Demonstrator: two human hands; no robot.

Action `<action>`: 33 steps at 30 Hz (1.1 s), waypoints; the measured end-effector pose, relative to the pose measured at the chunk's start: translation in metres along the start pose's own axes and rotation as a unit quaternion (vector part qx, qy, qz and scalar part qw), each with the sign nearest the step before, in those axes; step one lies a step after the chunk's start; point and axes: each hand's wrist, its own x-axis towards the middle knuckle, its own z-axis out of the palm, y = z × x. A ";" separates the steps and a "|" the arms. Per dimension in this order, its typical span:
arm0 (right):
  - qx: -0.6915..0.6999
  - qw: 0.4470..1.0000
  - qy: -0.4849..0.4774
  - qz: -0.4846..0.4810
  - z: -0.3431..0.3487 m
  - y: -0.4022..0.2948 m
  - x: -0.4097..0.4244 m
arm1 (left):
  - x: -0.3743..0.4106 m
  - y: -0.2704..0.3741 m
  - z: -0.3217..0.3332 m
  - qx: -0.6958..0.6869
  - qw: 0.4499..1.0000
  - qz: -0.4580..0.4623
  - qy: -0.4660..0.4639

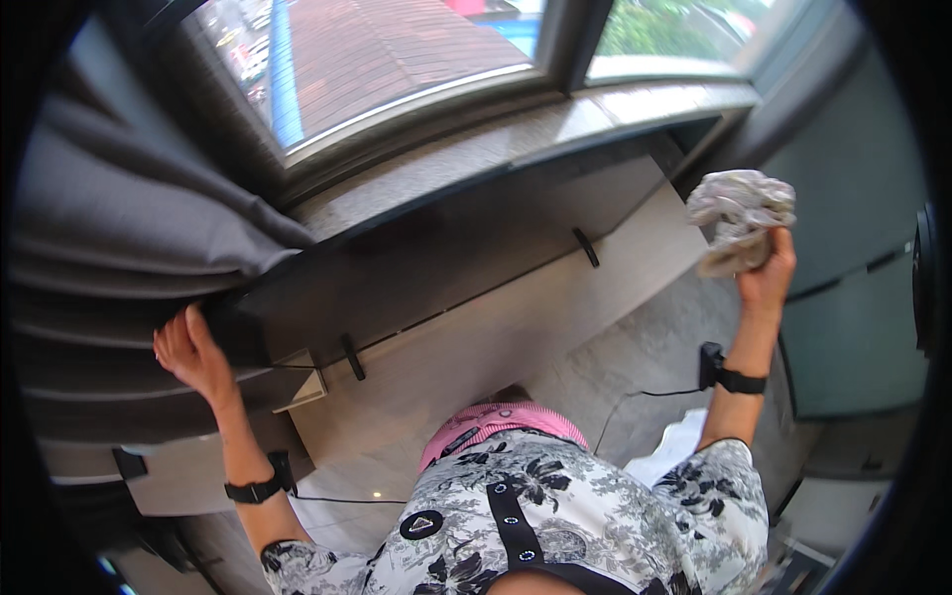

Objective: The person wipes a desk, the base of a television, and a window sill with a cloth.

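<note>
A crumpled pale cloth [740, 216] is bunched up in my right hand [770, 271], raised at the right beyond the end of a television [446, 245]. The dark flat screen stands on two black feet [585, 248] on a long light wood-toned TV cabinet [476, 357]. My left hand [195, 355] is at the screen's left end, in front of a grey curtain [141, 223]. Its fingers are curled, and whether they touch the curtain or the screen's edge cannot be told. Each wrist wears a black strap with a small device and a cable.
Behind the screen runs a stone window sill [520, 152] below a window [401, 59]. At the right stands a greenish glossy panel [855, 297] with a dark handle. Grey floor [632, 357] shows in front of the cabinet. A cable [617, 416] hangs from my right wrist.
</note>
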 end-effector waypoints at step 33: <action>-0.287 0.076 -0.743 -0.600 0.482 0.405 -0.060 | 0.008 0.006 -0.001 -0.062 0.996 -0.070 -0.007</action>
